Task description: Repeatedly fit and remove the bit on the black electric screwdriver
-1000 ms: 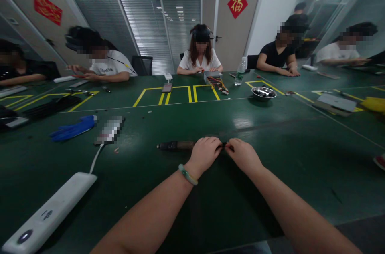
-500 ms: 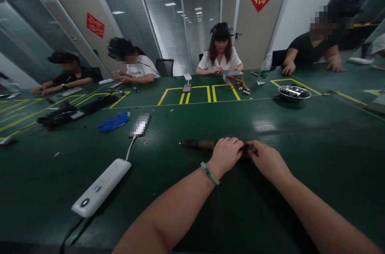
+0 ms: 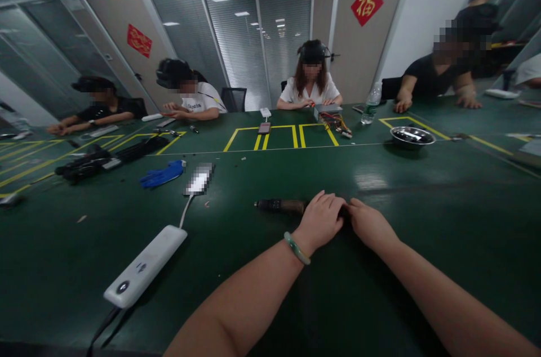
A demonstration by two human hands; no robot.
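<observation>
My left hand (image 3: 322, 219), with a green bangle on the wrist, lies over the right end of a dark, brown-handled tool (image 3: 281, 206) on the green table (image 3: 422, 222). Its fingers are curled down on the tool. My right hand (image 3: 369, 223) is closed right beside it, knuckles up, touching the left hand. What sits between the two hands is hidden by the fingers.
A white power bank (image 3: 145, 266) with a cable runs to a phone (image 3: 198, 178) at the left. A blue glove (image 3: 163, 173), a metal bowl (image 3: 412, 135), a water bottle (image 3: 371, 103) and a wired box (image 3: 327, 112) lie farther off. Several people sit around the table.
My hands have drawn closer until they touch, hiding the small dark piece between them. My view has swung left and then settled.
</observation>
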